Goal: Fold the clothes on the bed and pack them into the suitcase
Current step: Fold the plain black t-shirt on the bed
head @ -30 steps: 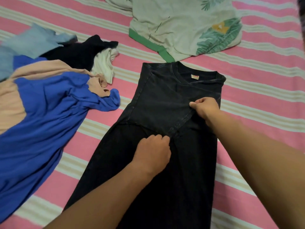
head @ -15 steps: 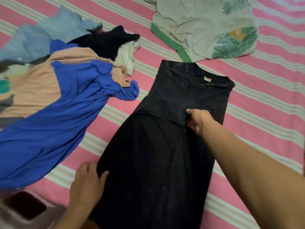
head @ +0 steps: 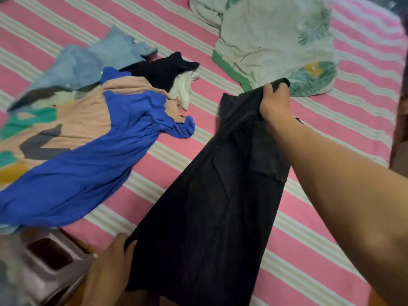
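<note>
Black jeans (head: 207, 204) lie lengthwise on the pink striped bed (head: 331, 133). My right hand (head: 274, 104) grips their waistband end, bunched and lifted off the sheet, close to the pale leaf-print shirt. My left hand (head: 110, 263) holds the jeans' left edge low down near the bed's front edge; its fingers curl under the cloth. The lower ends of the legs run out of the frame. No suitcase is plainly visible.
A heap of clothes lies at the left: a blue garment (head: 88, 168), a peach printed one (head: 72, 120), light denim (head: 95, 60), a black piece (head: 161, 69). A pale leaf-print shirt (head: 276, 40) lies at the back. A brown hard-edged object (head: 44, 263) sits bottom left.
My right hand went from the jeans' crotch to the waistband and has lifted it. My left hand slid down to the jeans' lower left edge and took hold. The view shifted right.
</note>
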`<action>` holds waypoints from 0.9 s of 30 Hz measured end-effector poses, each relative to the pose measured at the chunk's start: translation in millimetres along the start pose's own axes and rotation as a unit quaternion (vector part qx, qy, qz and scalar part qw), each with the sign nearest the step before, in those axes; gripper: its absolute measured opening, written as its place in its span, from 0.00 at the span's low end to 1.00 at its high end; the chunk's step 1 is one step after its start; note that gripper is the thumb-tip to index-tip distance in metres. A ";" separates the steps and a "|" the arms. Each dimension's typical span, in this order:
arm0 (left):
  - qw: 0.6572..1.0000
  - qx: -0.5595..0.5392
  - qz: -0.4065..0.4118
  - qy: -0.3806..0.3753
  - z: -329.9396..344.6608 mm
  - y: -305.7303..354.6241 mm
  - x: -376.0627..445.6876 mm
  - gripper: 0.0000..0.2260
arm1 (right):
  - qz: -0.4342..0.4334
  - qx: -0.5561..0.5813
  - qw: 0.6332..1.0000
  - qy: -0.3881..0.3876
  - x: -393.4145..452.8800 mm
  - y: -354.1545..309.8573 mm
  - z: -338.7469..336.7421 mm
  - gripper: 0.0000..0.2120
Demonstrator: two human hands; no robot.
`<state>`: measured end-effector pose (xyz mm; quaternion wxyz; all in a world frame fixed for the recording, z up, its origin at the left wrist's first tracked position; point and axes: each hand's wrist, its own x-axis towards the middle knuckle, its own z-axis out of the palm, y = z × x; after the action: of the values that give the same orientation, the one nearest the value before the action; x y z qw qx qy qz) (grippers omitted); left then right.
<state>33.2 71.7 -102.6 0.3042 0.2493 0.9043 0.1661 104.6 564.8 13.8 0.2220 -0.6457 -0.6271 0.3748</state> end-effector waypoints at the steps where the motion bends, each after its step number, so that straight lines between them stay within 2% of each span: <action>1: 0.999 0.017 0.026 0.021 -2.2 6.6 -16.5 0.04 | -0.008 0.015 1.000 -0.008 -0.9 8.9 -19.2 0.12; 4: 0.983 0.078 0.153 0.069 -1.1 16.5 -52.5 0.08 | 0.004 0.053 0.999 -0.001 2.5 53.9 -73.4 0.21; 6: 0.969 0.090 0.217 0.070 13.3 28.9 -83.8 0.18 | 0.013 0.095 0.995 0.001 25.7 113.0 -108.0 0.18; 8: 0.964 0.085 0.246 0.048 38.0 44.8 -117.7 0.25 | 0.039 0.100 0.994 0.017 13.7 146.9 -140.5 0.15; 9: 0.964 0.085 0.249 0.043 56.4 51.9 -132.8 0.26 | 0.050 0.090 0.994 0.027 9.1 163.8 -153.7 0.16; 12: 0.972 0.089 0.218 -0.005 117.0 76.4 -158.1 0.16 | 0.117 0.046 0.992 0.004 10.6 223.0 -169.8 0.20; 15: 0.982 0.104 0.142 -0.070 175.8 87.7 -155.4 0.05 | 0.210 0.089 0.973 -0.048 23.2 269.4 -155.3 0.15; 18: 0.974 0.167 0.135 -0.072 206.6 83.1 -146.0 0.07 | 0.226 0.113 0.966 -0.054 25.1 274.9 -144.9 0.11; 20: 0.966 0.196 0.165 -0.039 209.8 79.2 -150.8 0.14 | 0.157 0.041 0.987 0.002 31.9 257.6 -151.2 0.13; 23: 0.958 0.228 0.176 -0.004 192.8 94.6 -168.5 0.16 | 0.084 0.049 0.995 0.032 39.1 224.4 -169.2 0.17; 25: 0.958 0.236 0.165 -0.005 182.1 108.6 -177.6 0.14 | 0.082 0.055 0.995 0.032 40.7 211.9 -179.5 0.13; 27: 0.962 0.227 0.150 -0.024 180.8 120.8 -185.6 0.10 | 0.084 0.044 0.995 0.018 44.5 205.3 -184.8 0.06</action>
<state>318.1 95.3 -98.6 0.2325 0.4490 0.8627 -0.0060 374.6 618.6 -36.0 0.2289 -0.6925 -0.5495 0.4075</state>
